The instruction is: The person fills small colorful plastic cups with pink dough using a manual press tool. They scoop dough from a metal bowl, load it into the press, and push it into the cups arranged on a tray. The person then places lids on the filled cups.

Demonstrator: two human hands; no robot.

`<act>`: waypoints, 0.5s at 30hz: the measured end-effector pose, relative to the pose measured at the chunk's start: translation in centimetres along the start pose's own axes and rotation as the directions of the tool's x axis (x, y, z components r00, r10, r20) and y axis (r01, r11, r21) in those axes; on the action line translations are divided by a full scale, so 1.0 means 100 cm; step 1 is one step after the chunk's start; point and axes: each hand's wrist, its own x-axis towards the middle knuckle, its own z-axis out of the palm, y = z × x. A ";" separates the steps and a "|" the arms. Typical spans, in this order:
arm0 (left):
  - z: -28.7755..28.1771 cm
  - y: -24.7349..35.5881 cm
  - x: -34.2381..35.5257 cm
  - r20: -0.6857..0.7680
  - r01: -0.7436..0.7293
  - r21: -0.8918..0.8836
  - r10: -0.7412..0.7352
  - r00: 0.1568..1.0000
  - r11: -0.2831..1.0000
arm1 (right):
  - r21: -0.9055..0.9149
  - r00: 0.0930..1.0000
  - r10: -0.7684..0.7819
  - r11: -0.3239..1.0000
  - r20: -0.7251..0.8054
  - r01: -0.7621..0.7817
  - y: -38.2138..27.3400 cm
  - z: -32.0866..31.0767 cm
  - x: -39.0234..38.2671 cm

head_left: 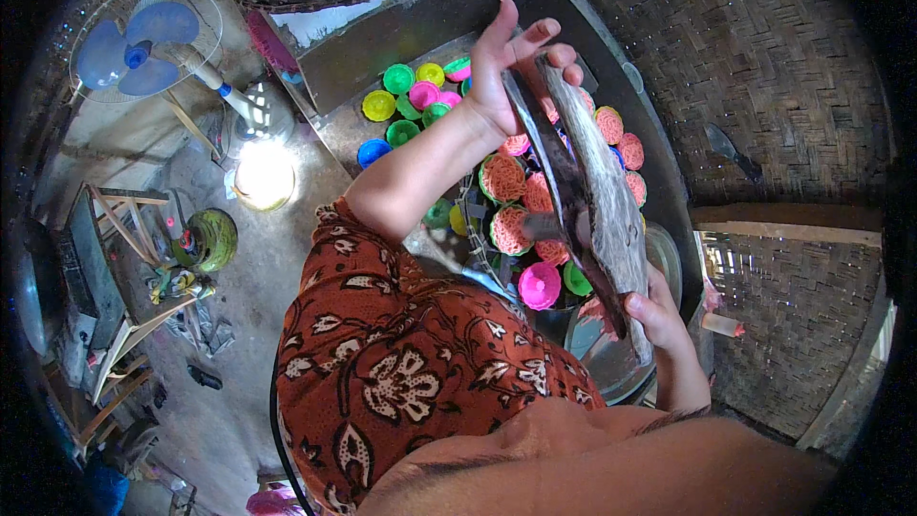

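Observation:
A long wooden press [611, 205] slants across the space before me, made of a weathered grey bar and a darker bar beside it with a gap between them. My left hand [516, 57] holds its far end, fingers curled over the bars and thumb raised. At the near end, my right hand [659, 315] grips the press with the thumb on top; its other fingers are mostly hidden. Beneath the press sit small moulds filled with pink-orange strands [503, 178], partly covered by the wood. Near my left forearm lie bare fluted plastic moulds [379, 105] in green, yellow, pink and blue.
A round tray [334, 0] of filled coloured moulds stands at the far left. A basin [587, 339] is by my right hand. To the left are a fan [138, 53] and a wooden stool [124, 220]. A woven wall [764, 67] rises on the right.

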 end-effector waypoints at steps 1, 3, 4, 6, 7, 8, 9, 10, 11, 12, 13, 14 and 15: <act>-0.003 -0.004 -0.001 -0.018 0.017 0.006 -0.017 1.000 1.000 | 0.001 1.000 0.017 1.000 0.015 -0.017 0.002 -0.002 -0.004; -0.007 -0.008 -0.005 -0.059 0.043 -0.004 -0.044 0.997 0.999 | -0.001 1.000 0.023 1.000 0.021 -0.023 0.004 -0.001 -0.007; -0.006 -0.008 -0.006 -0.073 0.042 -0.002 -0.042 0.996 0.999 | 0.003 1.000 0.011 1.000 0.008 -0.011 0.007 0.003 -0.008; -0.001 -0.006 -0.011 -0.099 0.040 0.002 -0.039 0.994 0.999 | 0.044 1.000 0.019 0.999 0.020 -0.019 0.011 0.011 -0.010; 0.004 -0.002 -0.013 -0.102 0.035 0.020 -0.032 0.994 0.999 | 0.077 0.998 0.034 0.996 0.050 -0.038 0.011 0.015 -0.009; 0.006 0.001 -0.012 -0.023 0.043 -0.001 -0.043 0.999 0.999 | 0.111 0.996 0.049 0.992 0.080 -0.057 0.012 0.016 -0.009; 0.011 0.004 -0.010 0.016 0.029 0.019 -0.029 0.999 0.999 | 0.110 0.986 0.016 0.993 0.165 -0.035 0.008 0.016 -0.009; 0.018 0.007 -0.010 0.056 0.005 0.040 -0.007 0.998 0.999 | 0.135 0.987 -0.020 0.991 0.157 -0.001 0.008 0.016 -0.010; 0.025 0.012 -0.006 0.120 -0.011 0.062 0.003 0.993 0.998 | 0.160 0.987 -0.056 0.987 0.148 0.032 0.008 0.016 -0.012; 0.034 0.016 -0.002 0.184 -0.027 0.082 0.012 0.983 0.996 | 0.185 0.986 -0.091 0.981 0.138 0.065 0.008 0.015 -0.013; 0.049 0.017 0.001 0.213 -0.008 0.056 -0.005 0.977 0.998 | 0.137 0.975 -0.153 0.982 0.164 0.131 0.008 0.012 -0.015; 0.059 0.017 0.008 0.289 -0.017 0.086 -0.008 0.957 0.996 | 0.144 0.970 -0.169 0.979 0.175 0.145 0.010 0.009 -0.019; 0.072 0.012 0.010 0.305 0.035 -0.005 -0.032 0.952 0.999 | 0.151 0.965 -0.186 0.976 0.186 0.159 0.012 0.007 -0.024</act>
